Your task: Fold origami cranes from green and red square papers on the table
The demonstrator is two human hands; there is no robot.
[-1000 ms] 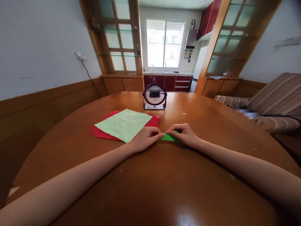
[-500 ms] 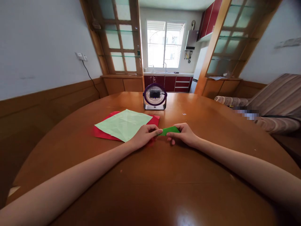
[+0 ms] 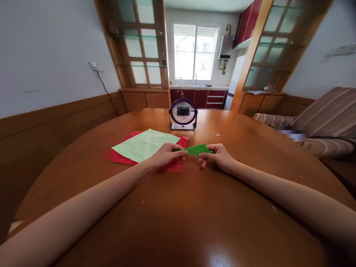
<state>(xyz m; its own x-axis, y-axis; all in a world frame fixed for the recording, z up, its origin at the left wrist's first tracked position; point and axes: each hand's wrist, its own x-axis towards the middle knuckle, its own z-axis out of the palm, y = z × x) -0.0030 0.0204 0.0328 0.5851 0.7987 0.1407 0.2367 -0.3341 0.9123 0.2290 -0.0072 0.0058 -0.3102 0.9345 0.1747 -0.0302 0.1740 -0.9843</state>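
Note:
A small folded piece of dark green paper (image 3: 196,150) is held just above the round wooden table (image 3: 194,207), between both hands. My left hand (image 3: 166,155) pinches its left end with thumb and fingers. My right hand (image 3: 217,157) pinches its right end. The paper looks like a narrow, flat strip tilted slightly up. Left of my hands, a creased light green sheet (image 3: 144,145) lies on top of a red sheet (image 3: 122,157).
A small purple desk fan (image 3: 183,114) stands on the table behind the papers, facing me. A striped sofa (image 3: 319,122) sits at the right. Wooden glass-panelled partitions frame a kitchen with a window at the back.
The folded green paper has been lifted off the table and drawn out longer between my hands. Both hands moved slightly up and away from me.

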